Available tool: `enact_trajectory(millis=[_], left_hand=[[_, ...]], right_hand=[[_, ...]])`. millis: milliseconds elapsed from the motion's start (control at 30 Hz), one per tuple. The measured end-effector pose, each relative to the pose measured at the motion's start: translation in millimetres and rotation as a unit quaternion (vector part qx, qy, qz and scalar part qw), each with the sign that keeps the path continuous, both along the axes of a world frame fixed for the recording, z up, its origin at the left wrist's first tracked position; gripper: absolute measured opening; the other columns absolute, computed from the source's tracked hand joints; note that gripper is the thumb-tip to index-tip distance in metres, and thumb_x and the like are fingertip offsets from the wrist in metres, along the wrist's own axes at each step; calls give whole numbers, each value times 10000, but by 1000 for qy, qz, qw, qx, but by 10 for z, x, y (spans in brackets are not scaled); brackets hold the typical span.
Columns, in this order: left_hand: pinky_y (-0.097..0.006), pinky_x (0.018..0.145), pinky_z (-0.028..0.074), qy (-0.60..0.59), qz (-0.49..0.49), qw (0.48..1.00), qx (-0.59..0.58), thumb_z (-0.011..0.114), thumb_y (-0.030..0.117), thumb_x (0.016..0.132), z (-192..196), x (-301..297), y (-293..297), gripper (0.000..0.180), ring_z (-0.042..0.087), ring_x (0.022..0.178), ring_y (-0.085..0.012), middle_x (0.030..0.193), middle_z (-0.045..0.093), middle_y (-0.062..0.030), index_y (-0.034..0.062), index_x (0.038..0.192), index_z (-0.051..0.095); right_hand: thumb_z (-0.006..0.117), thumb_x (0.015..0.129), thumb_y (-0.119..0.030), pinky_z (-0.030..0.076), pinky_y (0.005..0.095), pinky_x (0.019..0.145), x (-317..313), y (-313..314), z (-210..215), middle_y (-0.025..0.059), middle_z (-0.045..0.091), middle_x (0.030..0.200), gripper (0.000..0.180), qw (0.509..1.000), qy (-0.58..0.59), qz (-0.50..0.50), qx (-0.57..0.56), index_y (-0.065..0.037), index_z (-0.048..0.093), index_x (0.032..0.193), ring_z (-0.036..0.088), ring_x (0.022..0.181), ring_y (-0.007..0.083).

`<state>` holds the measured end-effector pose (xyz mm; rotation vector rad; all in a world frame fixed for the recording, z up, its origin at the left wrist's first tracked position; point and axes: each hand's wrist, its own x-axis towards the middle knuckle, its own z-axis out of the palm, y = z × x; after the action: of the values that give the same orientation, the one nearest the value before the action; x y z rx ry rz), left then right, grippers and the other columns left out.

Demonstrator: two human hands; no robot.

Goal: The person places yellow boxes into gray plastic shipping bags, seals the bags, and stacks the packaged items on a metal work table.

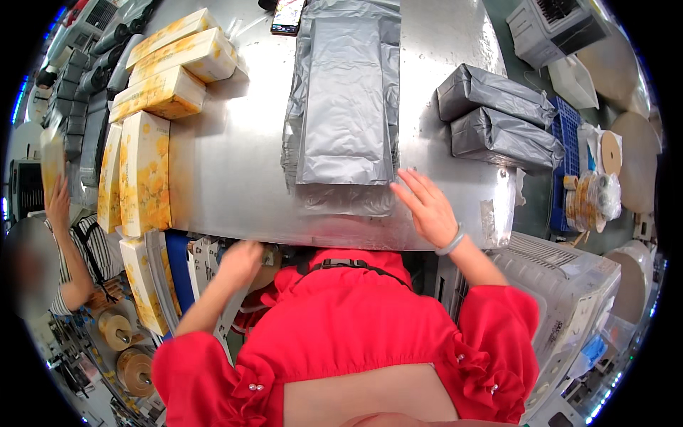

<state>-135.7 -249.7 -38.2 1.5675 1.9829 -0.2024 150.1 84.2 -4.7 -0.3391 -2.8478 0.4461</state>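
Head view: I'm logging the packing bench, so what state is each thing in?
Grey bags stack: flat, empty, piled.
Packed grey parcels: two, filled, sealed, touching.
Yellow boxes: closed, grouped on the table's left.
Phone: screen lit.
Right hand: open, by the stack's corner.
Left hand: below the table edge, grip unclear.

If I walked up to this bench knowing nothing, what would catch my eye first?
Probably the stack of flat grey plastic bags in the middle of the steel table, with the right hand spread at its near right corner. Then the yellow flowered boxes along the left edge, while the left hand reaches below the table's front edge.
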Motion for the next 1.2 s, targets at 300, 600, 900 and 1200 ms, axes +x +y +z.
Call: enact_trajectory(millis=[300, 600, 900, 1200], left_hand=[[-322, 679, 454, -58, -203, 872, 441, 596, 113, 771, 155, -491, 1815, 85, 551, 725, -217, 868, 574, -49, 63, 783, 528], [-396, 591, 389, -178, 318, 812, 456, 533, 152, 914, -372, -182, 2544, 236, 451, 616, -305, 685, 478, -166, -30, 766, 510], [-361, 1005, 308, -171, 246, 832, 467, 415, 168, 942, 103, -119, 2863, 433, 368, 1229, -325, 1312, 371, -188, -17, 1331, 369], [-486, 1029, 333, -267, -67, 782, 559, 633, 170, 782, 157, 1086, 2349, 524, 361, 1262, -417, 1376, 348, -245, 61, 1269, 474]], right_hand=[[594, 733, -120, 459, 375, 720, -495, 372, -263, 47, 607, 941, 118, 987, 142, 76, -14, -86, 599, 846, 598, 791, 224], [470, 939, -322, 430, 458, 622, -1182, 545, -656, 242, 551, 659, 429, 901, 84, -347, -247, 38, 545, 716, 580, 660, 402], [588, 883, -361, 274, 317, 1066, -1580, 939, -504, 213, 389, 1391, 717, 802, 196, -240, -511, 62, 292, 1380, 364, 1296, 268], [790, 669, -131, 391, 369, 988, 629, 833, 494, 137, 512, 1260, 794, 714, 52, -169, -678, 28, 384, 1333, 486, 1162, 236]])
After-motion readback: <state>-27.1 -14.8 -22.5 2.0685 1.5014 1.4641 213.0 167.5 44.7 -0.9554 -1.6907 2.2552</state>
